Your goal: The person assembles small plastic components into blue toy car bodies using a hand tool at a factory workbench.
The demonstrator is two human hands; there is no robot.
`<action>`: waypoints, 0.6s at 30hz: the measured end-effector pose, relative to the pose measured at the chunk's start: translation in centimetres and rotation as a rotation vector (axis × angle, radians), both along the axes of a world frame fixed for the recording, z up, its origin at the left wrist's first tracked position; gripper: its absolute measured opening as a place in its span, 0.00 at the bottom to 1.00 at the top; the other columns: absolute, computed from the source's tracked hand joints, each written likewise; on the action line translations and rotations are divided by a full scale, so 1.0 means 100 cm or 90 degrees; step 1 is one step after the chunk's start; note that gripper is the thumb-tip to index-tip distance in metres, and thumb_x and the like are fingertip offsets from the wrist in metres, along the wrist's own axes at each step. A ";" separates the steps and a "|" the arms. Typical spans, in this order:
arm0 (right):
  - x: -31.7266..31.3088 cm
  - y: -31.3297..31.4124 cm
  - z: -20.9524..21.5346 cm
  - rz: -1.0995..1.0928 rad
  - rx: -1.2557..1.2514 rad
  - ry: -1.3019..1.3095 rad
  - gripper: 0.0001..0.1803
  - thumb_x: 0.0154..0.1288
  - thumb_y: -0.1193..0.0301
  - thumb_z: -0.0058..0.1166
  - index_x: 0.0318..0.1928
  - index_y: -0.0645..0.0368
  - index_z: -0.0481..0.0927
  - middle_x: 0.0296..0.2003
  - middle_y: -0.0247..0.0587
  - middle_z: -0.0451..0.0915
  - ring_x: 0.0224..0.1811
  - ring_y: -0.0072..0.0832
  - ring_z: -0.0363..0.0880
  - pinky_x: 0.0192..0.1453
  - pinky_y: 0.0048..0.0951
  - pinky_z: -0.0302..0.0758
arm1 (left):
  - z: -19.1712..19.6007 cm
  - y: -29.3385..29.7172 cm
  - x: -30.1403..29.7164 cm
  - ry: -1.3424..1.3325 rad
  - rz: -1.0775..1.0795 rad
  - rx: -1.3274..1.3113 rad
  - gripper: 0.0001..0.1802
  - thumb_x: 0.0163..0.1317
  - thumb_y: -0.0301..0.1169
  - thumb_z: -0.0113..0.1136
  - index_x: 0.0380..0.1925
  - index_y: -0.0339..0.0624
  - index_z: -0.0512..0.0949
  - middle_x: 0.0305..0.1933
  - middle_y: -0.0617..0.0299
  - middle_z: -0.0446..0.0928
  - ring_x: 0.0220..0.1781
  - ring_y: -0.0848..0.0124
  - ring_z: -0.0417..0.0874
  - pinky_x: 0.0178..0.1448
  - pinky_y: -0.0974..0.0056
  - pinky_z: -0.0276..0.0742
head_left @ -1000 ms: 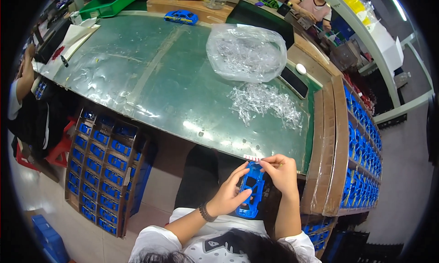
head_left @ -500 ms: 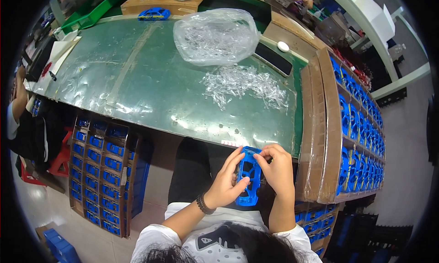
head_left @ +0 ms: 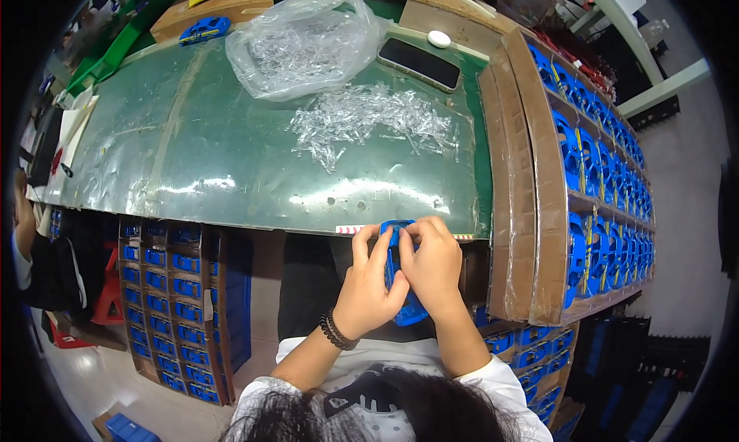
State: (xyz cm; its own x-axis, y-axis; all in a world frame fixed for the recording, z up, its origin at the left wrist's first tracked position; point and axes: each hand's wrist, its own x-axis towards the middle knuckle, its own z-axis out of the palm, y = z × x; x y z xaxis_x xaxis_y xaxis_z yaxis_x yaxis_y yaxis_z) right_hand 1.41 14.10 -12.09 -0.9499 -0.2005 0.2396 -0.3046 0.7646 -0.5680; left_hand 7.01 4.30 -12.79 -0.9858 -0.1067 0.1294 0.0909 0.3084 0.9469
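A blue toy car body shell (head_left: 410, 313) is held over my lap, just off the front edge of the green table (head_left: 254, 161). My left hand (head_left: 371, 288) grips its left side, thumb along the shell and fingertips at the far end. At that same far end my right hand (head_left: 433, 261) pinches with thumb and fingers. Any small part between those fingers is hidden. Beyond my hands, a loose pile of small clear plastic parts (head_left: 369, 119) lies on the table. Behind the pile, more of them fill an open clear plastic bag (head_left: 300, 46).
Cardboard trays (head_left: 531, 188) of blue car shells stand against the table's right side. Below at left is another divided box (head_left: 177, 303) of blue cars. A phone (head_left: 419, 63), a white round object (head_left: 439, 39) and a blue toy car (head_left: 205, 30) lie toward the back.
My view has shifted. Both hands have drawn closer together at the far end of the car shell, covering more of it, and the shell now sits more upright between them.
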 end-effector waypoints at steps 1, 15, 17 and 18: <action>-0.001 -0.001 0.001 0.003 0.003 -0.004 0.05 0.49 0.73 0.52 0.21 0.60 0.71 0.24 0.41 0.71 0.24 0.40 0.72 0.27 0.36 0.68 | 0.000 -0.001 -0.001 -0.017 -0.003 -0.002 0.30 0.42 0.25 0.51 0.50 0.28 0.60 0.52 0.41 0.55 0.52 0.50 0.64 0.53 0.60 0.63; -0.023 0.008 0.015 0.205 0.097 -0.002 0.08 0.48 0.75 0.53 0.30 0.61 0.70 0.21 0.47 0.74 0.22 0.42 0.74 0.24 0.36 0.70 | 0.002 -0.015 0.000 -0.117 -0.038 -0.006 0.30 0.37 0.19 0.43 0.49 0.29 0.61 0.52 0.47 0.55 0.42 0.65 0.70 0.40 0.69 0.69; -0.025 0.011 0.017 0.242 0.107 -0.003 0.06 0.48 0.75 0.53 0.29 0.61 0.71 0.21 0.46 0.74 0.21 0.41 0.74 0.23 0.34 0.70 | 0.005 -0.018 -0.003 -0.095 -0.047 -0.029 0.30 0.37 0.19 0.43 0.48 0.29 0.62 0.51 0.47 0.55 0.42 0.62 0.70 0.41 0.68 0.69; -0.025 0.012 0.016 0.241 0.108 -0.004 0.06 0.48 0.75 0.53 0.29 0.61 0.71 0.21 0.46 0.74 0.21 0.41 0.74 0.23 0.34 0.70 | 0.006 -0.019 -0.004 -0.070 -0.055 -0.053 0.29 0.37 0.19 0.43 0.48 0.29 0.62 0.51 0.46 0.56 0.42 0.60 0.70 0.43 0.66 0.69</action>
